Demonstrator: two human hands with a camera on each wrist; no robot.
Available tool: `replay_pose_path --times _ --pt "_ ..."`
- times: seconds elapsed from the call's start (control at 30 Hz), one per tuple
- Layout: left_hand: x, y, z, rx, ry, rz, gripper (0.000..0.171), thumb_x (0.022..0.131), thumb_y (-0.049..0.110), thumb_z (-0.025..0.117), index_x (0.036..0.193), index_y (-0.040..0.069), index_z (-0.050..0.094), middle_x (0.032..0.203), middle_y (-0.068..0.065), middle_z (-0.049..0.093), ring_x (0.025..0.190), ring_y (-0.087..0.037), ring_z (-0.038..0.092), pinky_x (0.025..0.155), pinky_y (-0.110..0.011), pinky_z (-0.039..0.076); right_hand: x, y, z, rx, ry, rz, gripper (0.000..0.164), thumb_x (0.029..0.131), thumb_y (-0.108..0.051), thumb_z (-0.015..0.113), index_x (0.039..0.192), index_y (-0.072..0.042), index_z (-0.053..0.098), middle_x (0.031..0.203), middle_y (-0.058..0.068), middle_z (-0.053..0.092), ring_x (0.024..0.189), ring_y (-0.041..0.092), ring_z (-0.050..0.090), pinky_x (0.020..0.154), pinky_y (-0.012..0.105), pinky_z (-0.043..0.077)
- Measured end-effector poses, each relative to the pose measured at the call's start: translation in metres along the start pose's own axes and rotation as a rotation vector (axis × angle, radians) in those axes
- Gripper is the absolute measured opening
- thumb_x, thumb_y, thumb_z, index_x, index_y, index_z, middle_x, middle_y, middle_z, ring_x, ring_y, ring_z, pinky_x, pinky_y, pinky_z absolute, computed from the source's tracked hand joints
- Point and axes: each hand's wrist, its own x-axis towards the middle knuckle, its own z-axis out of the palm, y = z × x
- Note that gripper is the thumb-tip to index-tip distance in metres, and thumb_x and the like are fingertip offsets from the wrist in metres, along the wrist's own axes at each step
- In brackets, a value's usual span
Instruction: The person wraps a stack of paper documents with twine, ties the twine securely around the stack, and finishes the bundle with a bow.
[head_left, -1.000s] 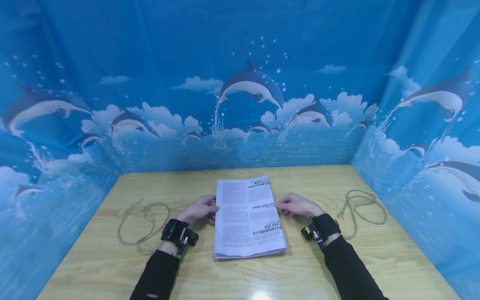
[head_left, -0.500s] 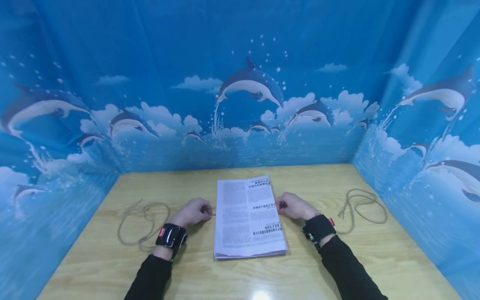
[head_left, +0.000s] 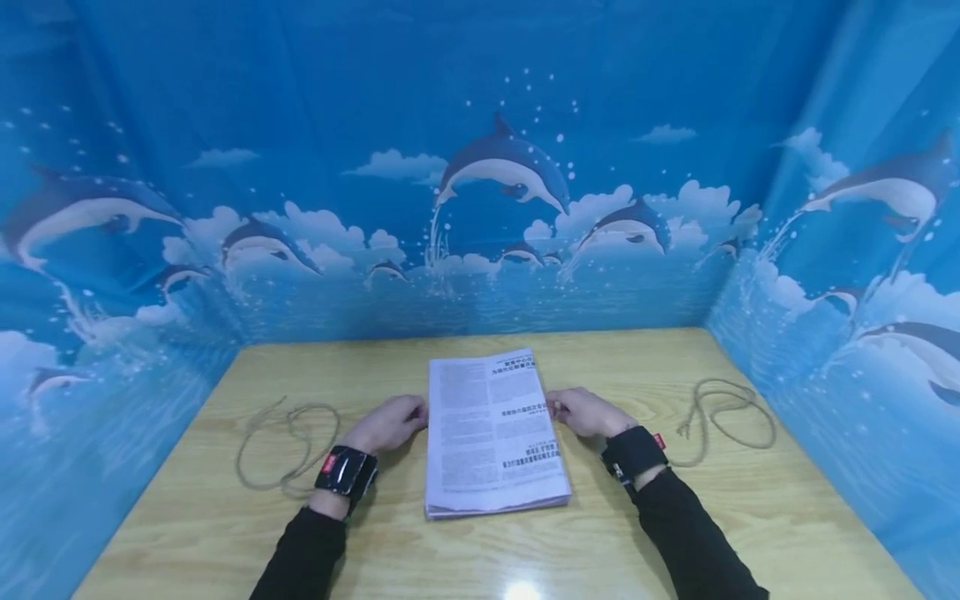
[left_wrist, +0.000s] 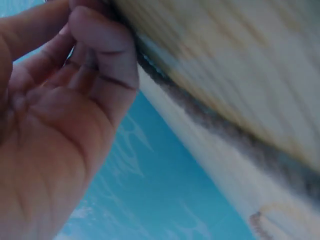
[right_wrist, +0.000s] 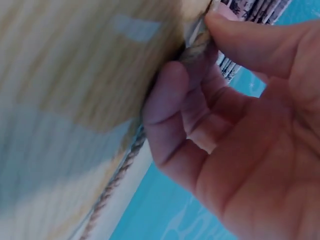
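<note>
A stack of folded newspapers (head_left: 491, 442) lies on the wooden table, printed side up. At its left edge, my left hand (head_left: 385, 425) has its fingers curled at the tabletop. In the left wrist view a rope (left_wrist: 225, 129) runs up to those fingertips, where the grip is partly hidden. My right hand (head_left: 591, 412) is at the right edge of the stack. Seen from the right wrist, thumb and fingers pinch the rope, and a twisted length of it (right_wrist: 116, 179) trails away along the table. Any rope beneath the papers is hidden.
Slack loops of the rope lie to the left (head_left: 238, 462) and right (head_left: 772, 433) on the table (head_left: 465, 562). A blue dolphin-print curtain (head_left: 480, 308) stands along the back and both sides.
Both wrists have rolled over, palms turned down. My left hand drew slightly away from the stack, showing rope between, then came back against it. The stack has shifted slightly left.
</note>
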Motion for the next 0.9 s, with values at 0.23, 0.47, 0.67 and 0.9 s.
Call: replay_pose_path --times 0.23,0.47,0.67,0.9 --pt "0.004 0.005 0.003 0.011 0.046 -0.021 0.013 0.088 0.006 0.068 0.080 0.016 0.069 0.077 0.005 0.063 0.073 -0.009 0.056 0.071 -0.030 0.049 -0.002 -0.001 -0.003 0.015 -0.062 0.063 0.018 0.098 -0.003 0.052 0.091 -0.019 0.056 0.091 0.000 0.060 0.081 0.016 0.053 0.074 0.035 0.046" --pt "0.005 0.006 0.000 0.058 0.052 0.034 0.011 0.089 0.005 0.066 0.088 0.014 0.073 0.082 0.001 0.069 0.079 -0.014 0.062 0.077 -0.035 0.052 -0.006 -0.001 -0.009 0.007 -0.029 0.030 0.025 0.099 -0.003 0.050 0.112 -0.016 0.067 0.108 0.004 0.068 0.105 0.027 0.062 0.094 0.047 0.049" --pt "0.005 0.006 -0.001 0.050 0.036 -0.001 0.016 0.092 0.008 0.065 0.104 0.014 0.074 0.098 -0.002 0.072 0.091 -0.017 0.065 0.086 -0.040 0.052 -0.008 0.005 -0.013 0.067 -0.010 -0.018 0.027 0.097 -0.001 0.052 0.107 -0.018 0.071 0.114 0.006 0.070 0.113 0.031 0.062 0.098 0.049 0.048" --pt "0.001 0.001 -0.002 0.052 0.046 -0.028 0.009 0.086 0.006 0.070 0.087 0.013 0.075 0.084 0.000 0.071 0.078 -0.013 0.063 0.077 -0.035 0.053 -0.012 0.007 -0.015 0.011 0.121 0.014 0.007 0.088 -0.006 0.069 0.088 -0.010 0.075 0.090 0.003 0.068 0.090 0.023 0.062 0.086 0.042 0.050"
